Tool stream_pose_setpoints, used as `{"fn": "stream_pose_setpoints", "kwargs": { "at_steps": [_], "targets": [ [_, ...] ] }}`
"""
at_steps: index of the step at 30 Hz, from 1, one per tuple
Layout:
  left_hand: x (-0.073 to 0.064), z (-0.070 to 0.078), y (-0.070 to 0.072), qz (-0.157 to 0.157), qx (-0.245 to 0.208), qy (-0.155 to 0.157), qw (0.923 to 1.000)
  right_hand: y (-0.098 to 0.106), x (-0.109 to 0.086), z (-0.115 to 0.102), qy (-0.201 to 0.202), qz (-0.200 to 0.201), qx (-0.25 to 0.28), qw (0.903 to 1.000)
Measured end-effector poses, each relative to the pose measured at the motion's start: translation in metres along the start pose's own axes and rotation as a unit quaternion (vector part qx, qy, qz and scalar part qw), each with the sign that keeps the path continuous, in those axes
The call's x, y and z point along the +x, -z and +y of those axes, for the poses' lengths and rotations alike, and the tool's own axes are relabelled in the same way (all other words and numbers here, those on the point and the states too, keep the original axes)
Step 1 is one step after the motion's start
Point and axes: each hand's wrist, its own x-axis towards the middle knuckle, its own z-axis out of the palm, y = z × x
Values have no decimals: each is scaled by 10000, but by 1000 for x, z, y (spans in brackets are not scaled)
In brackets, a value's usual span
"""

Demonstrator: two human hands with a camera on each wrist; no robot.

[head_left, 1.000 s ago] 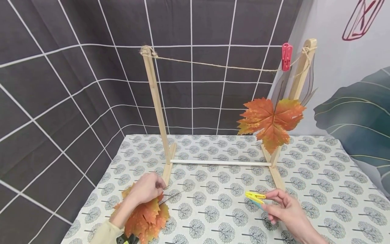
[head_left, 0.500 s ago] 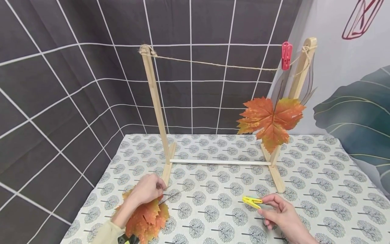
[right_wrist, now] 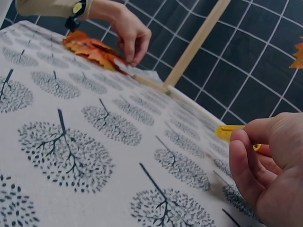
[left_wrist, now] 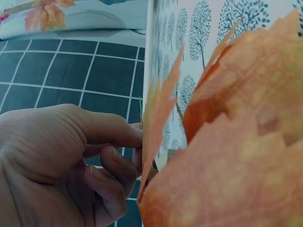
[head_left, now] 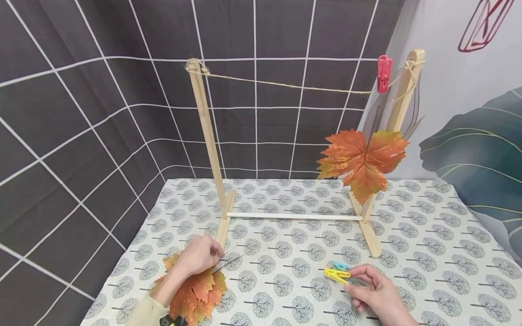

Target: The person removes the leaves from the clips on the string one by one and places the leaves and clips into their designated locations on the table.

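At the table's left, my left hand (head_left: pixel 200 256) reaches over a small pile of orange artificial maple leaves (head_left: pixel 197 294). Thumb and forefinger pinch at a leaf's stem end; the leaf edge hides the exact grip in the left wrist view. Thin stems (head_left: pixel 232 260) stick out to the right of the pile. Above the table on the right, my right hand (head_left: pixel 377 287) holds a yellow clothespin (head_left: pixel 336 275) and a light-blue clothespin (head_left: pixel 340 266) together between thumb and fingers. From the right wrist only the yellow one shows, partly covered by the fingers.
A wooden stand with a left post (head_left: pixel 210 136) and a right post (head_left: pixel 401 99) carries a twine line (head_left: pixel 285 85). A pink clothespin (head_left: pixel 383 74) on the line holds a hanging maple leaf (head_left: pixel 364 160). A white rod (head_left: pixel 293 217) joins the posts low down.
In my right hand the two clothespins have turned, so the blue one now shows behind the yellow one rather than below it. My left hand has barely shifted at the leaves.
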Motion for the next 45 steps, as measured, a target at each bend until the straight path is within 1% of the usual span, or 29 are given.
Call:
{"fn": "stream_pose_setpoints", "kwargs": {
  "at_steps": [2,5,8,11,15,19,22,26,30,34,40,45],
  "targets": [
    [0,-1,-1,-15,-60,38,10000,0,0,1,-89,39,3,10000],
    [0,-3,-3,-25,-116,42,9999,0,1,4,-134,-15,40,9999],
    [0,-4,-4,-23,-128,-26,9999,0,1,6,-131,-79,31,9999],
    [0,-5,-5,-11,-98,-103,9999,-1,1,6,-90,-69,-99,9999],
    [-1,-6,-5,49,-13,-190,9998,-2,1,6,30,47,-402,9992],
    [-2,-6,-6,39,-17,-122,9999,-4,1,5,94,188,-677,9975],
    [-3,-7,-8,-50,-86,41,9999,-6,1,6,104,281,-839,9960],
    [-4,-8,-11,-121,-59,179,9997,-6,0,6,128,259,-965,9949],
    [-4,-10,-12,-151,70,161,9997,-6,-1,6,223,154,-1079,9938],
    [-4,-10,-12,-193,109,101,9997,-6,-1,7,286,136,-1146,9929],
    [-4,-11,-13,-176,164,75,9997,-8,-1,7,388,292,-1196,9916],
    [-4,-12,-13,-200,142,133,9996,-11,-2,5,315,445,-1255,9906]
  ]
}}
